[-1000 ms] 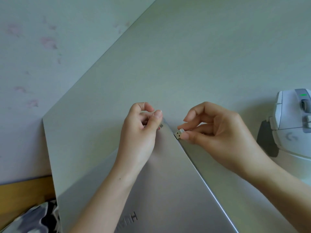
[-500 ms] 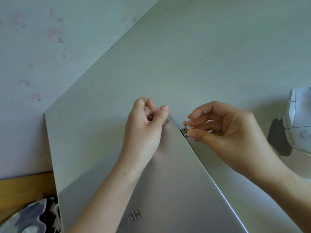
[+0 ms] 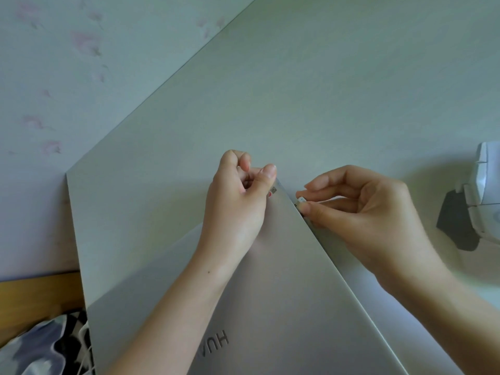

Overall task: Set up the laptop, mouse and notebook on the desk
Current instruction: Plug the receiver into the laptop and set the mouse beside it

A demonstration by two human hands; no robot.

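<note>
The closed, silver, flat metal laptop (image 3: 284,307) lies on the pale grey-green counter (image 3: 324,90), one corner pointing away from the person. It serves as the landmark here.

The left hand (image 3: 238,201) rests on the lid near that far corner, fingers curled loosely with nothing in them and the thumb pressed down beside a small sticker, probably to keep the laptop from sliding under a sideways push.

The right hand (image 3: 362,209) is at the laptop's right edge, close to the far corner, thumb and forefinger pinched on a small white-and-metal USB receiver (image 3: 301,202). Its metal end is against the side of the laptop, apparently at a port; how deep it sits cannot be told.

To the right of the laptop, well apart, a white angular plastic mouse (image 3: 484,193) shows partly at the frame's edge. No notebook is in view.

Compared with a second ago, the receiver has travelled from a clear gap off the edge to contact with it, while the left hand kept its place. The mouse now shows less of itself, since the view has shifted left.
</note>
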